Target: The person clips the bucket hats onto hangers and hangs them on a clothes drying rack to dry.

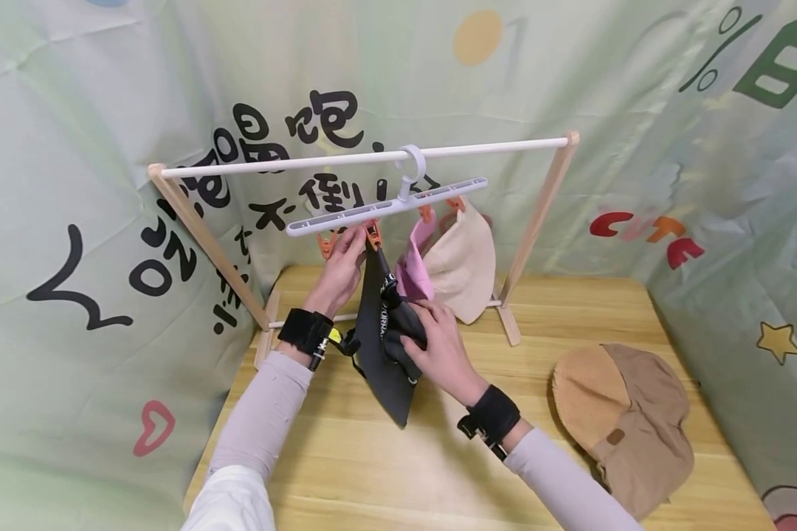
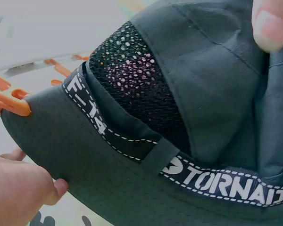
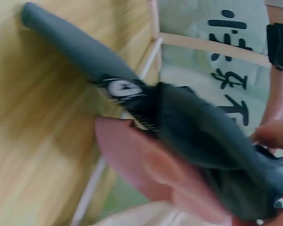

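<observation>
Pink hat [image 1: 415,265], cream hat [image 1: 466,265] hung; black hat [image 1: 374,324] looks clipped, right fingers [image 1: 436,313] gripping it, left fingers [image 1: 352,242] at edge, grip unclear; brown hat [image 1: 647,442] unhung on bench [image 1: 372,472]

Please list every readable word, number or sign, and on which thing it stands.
"F-14": band of the dark sun hat.
"TORNAD": same band, running out of the picture.
White emblem before it: partly covered.
"CUTE": printed curtain, right.
"%": curtain, upper right.
"饱", "不倒": curtain, back; other black characters I cannot read surely.
Patch on brown cap: too small to read.
</observation>
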Demonstrator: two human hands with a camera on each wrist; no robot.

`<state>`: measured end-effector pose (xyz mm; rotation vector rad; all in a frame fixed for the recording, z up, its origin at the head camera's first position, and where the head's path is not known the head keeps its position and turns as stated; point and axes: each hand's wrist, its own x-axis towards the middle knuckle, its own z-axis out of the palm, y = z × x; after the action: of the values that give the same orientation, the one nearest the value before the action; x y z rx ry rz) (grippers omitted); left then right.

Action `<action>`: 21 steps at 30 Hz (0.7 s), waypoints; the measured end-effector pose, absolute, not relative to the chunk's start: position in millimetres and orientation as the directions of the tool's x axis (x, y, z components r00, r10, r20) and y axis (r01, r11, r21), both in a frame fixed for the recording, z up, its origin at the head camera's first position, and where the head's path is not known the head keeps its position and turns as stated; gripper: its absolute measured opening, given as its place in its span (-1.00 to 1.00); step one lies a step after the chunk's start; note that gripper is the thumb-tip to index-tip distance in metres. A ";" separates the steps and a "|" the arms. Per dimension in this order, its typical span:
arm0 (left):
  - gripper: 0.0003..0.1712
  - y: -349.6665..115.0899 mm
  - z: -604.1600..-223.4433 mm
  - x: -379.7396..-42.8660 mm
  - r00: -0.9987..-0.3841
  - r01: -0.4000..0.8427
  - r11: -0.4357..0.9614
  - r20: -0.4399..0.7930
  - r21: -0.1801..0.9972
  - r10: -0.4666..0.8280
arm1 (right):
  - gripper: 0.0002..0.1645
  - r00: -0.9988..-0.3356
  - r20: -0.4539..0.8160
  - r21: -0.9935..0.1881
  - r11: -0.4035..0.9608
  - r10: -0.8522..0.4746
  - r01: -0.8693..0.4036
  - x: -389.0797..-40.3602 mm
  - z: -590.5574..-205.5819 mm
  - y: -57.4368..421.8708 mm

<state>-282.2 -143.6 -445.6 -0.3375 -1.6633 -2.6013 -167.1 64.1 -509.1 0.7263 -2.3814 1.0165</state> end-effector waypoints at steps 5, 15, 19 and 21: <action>-0.65 -147.2 -454.5 -278.9 -0.972 0.159 -0.548 0.227 0.821 0.058 | -0.29 -0.742 0.628 -0.564 0.518 -0.236 -0.643 -162.8 -523.9 77.4; -0.45 -167.6 -464.3 -264.5 -0.970 0.173 -0.551 0.237 0.817 0.048 | -0.31 -0.820 0.548 -0.647 0.538 -0.165 -0.541 -151.3 -541.4 122.0; -0.43 -173.5 -463.6 -257.3 -0.974 0.178 -0.517 0.225 0.837 0.028 | -0.31 -0.856 0.496 -0.679 0.550 -0.143 -0.485 -145.9 -549.1 147.9; -0.42 -175.3 -462.9 -255.2 -0.974 0.188 -0.496 0.225 0.848 0.015 | -0.31 -0.879 0.459 -0.694 0.565 -0.129 -0.446 -144.0 -554.7 165.2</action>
<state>-255.2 -175.3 -462.9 -0.3101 -1.5210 -2.6148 -144.0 165.2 -554.7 0.4688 -2.4444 1.2302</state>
